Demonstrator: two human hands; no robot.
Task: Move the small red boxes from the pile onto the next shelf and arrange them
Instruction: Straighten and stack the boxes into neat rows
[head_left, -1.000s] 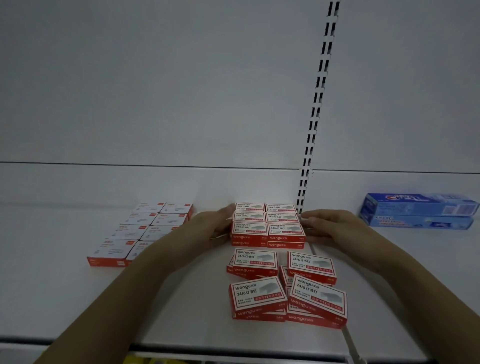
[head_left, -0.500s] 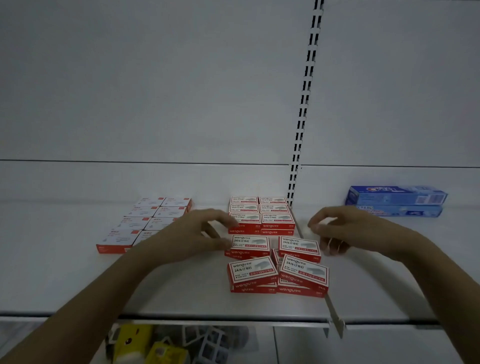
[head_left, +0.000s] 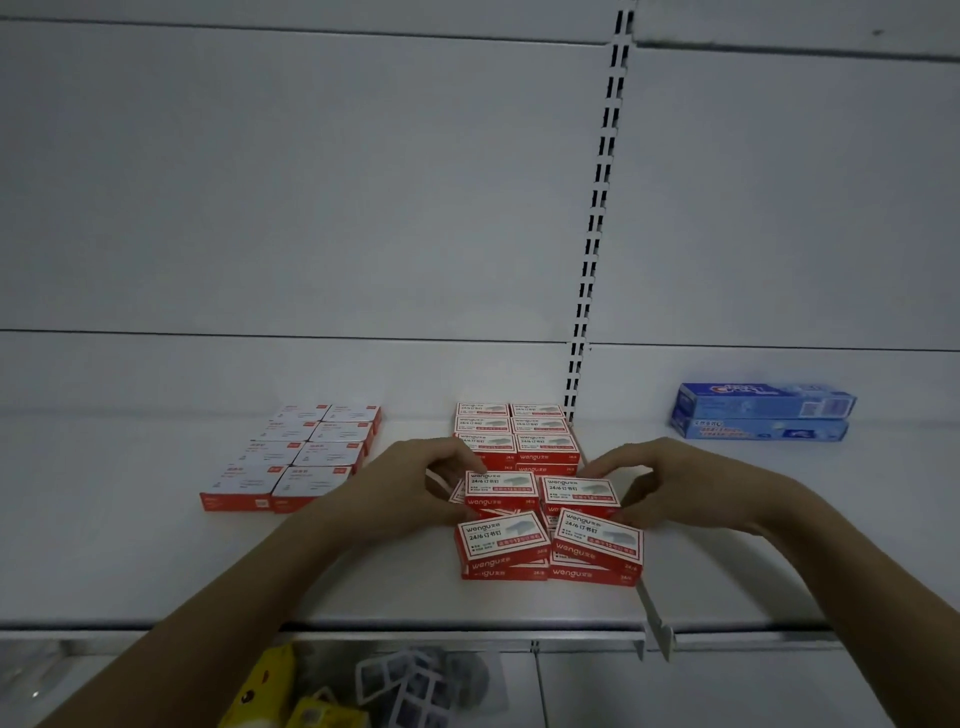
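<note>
Small red and white staple boxes lie on the white shelf (head_left: 156, 561). A neat block of them (head_left: 517, 436) stands at the back, stacked two high. In front is a loose pile: a left middle box (head_left: 501, 488), a right middle box (head_left: 579, 491) and two tilted front boxes (head_left: 501, 538) (head_left: 597, 540) on top of others. My left hand (head_left: 410, 488) pinches the left middle box between finger and thumb. My right hand (head_left: 670, 483) pinches the right middle box at its right end.
A flat group of red and white boxes (head_left: 306, 457) lies to the left. Two stacked blue boxes (head_left: 763, 413) sit far right, beyond the slotted upright (head_left: 597, 208). A shelf divider (head_left: 654, 613) runs by the pile. Yellow packets (head_left: 270, 691) fill the lower shelf.
Both hands left the sides of the back block and came forward and inward. They now hold the two middle boxes of the loose pile.
</note>
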